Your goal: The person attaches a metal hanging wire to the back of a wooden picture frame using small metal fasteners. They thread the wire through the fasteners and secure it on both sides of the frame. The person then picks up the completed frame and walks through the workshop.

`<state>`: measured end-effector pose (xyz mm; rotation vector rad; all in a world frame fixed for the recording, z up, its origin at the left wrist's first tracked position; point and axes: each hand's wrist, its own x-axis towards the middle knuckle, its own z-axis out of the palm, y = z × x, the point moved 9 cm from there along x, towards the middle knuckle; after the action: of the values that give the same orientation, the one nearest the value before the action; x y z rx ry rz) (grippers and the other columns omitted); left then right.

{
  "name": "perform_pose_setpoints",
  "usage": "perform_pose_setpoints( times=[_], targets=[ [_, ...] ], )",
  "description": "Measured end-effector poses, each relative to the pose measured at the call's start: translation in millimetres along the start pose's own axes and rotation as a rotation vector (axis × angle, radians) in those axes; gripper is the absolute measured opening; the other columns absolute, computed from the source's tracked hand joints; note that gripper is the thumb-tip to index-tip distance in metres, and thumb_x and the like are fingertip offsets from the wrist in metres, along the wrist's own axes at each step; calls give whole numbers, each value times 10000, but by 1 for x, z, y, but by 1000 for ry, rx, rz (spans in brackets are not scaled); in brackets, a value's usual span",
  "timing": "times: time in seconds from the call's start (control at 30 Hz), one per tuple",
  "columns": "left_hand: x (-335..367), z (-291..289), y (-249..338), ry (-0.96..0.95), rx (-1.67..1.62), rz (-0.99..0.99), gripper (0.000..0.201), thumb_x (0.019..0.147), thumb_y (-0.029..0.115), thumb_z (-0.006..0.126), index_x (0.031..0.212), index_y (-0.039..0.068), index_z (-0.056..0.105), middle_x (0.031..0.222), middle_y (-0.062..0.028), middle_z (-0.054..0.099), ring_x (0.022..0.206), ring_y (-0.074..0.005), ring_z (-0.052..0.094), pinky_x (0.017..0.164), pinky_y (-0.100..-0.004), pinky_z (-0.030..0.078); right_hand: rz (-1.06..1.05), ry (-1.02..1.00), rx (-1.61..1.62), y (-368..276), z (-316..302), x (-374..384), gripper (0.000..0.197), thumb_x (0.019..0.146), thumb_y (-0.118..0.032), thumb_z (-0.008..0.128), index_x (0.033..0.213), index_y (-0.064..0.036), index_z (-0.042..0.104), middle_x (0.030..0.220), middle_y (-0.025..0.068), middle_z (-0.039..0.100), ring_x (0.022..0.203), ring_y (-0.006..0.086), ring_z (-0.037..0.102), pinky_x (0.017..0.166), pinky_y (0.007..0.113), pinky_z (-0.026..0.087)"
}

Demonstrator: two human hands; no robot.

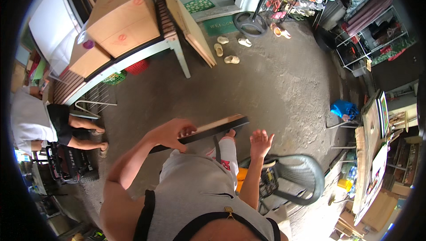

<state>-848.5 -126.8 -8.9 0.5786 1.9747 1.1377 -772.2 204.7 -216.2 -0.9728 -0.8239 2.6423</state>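
My left hand [171, 132] is closed around a long, thin, black-edged frame [217, 128] with a light brown inner side. The frame is seen nearly edge-on in front of my body, tilted with its right end farther away. My fingers curl over its inner side near the left part. Off to the right, my right hand [261, 143] is raised with the fingers apart and holds nothing. It does not touch the frame. A dark strap or narrow strip hangs below the frame near my leg.
A slatted table [171, 43] bears large cardboard boxes [126, 19] at the far left, with boards leaning on its end. Slippers [231, 59] lie on the floor near a green mat [220, 25]. A dark green chair [313, 176] stands close right. Another person [33, 116] is at the left.
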Motion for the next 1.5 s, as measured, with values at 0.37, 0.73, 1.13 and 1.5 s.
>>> perform_pose_setpoints(
  times=[0.37, 0.73, 1.13, 1.5],
  targets=[
    [208, -129, -58, 349, -99, -421, 669, 532, 133, 785, 1159, -6, 601, 956, -93, 643, 870, -186, 600, 784, -314, 503, -58, -23, -776, -131, 140, 296, 281, 907, -329, 599, 1038, -82, 620, 879, 0, 656, 842, 120, 615, 683, 271, 455],
    [392, -363, -34, 657, -541, -142, 762, 513, 23, 752, 1245, 33, 545, 1100, -88, 604, 1017, -211, 584, 902, -343, 455, -642, -1176, -1433, -37, 629, 519, 708, 585, 29, 674, 1257, -158, 553, 1304, 88, 537, 1223, 291, 499, 996, 422, 430],
    [530, -750, -6, 1009, -335, -84, 734, 465, 73, 699, 1184, 12, 565, 985, -66, 576, 926, -188, 553, 864, -317, 424, -315, -1925, -1189, 97, 1047, 735, 195, 564, -6, 642, 741, -76, 599, 707, 95, 595, 706, 316, 586, 630, 368, 449],
    [654, -1153, -30, 949, -171, 53, 788, 520, 106, 724, 1271, -1, 511, 1153, -143, 534, 1095, -287, 527, 972, -351, 396, -748, -2129, -1286, 109, 1414, 893, 225, 599, -68, 679, 757, -69, 519, 780, 67, 567, 728, 317, 554, 676, 404, 428]
  ],
)
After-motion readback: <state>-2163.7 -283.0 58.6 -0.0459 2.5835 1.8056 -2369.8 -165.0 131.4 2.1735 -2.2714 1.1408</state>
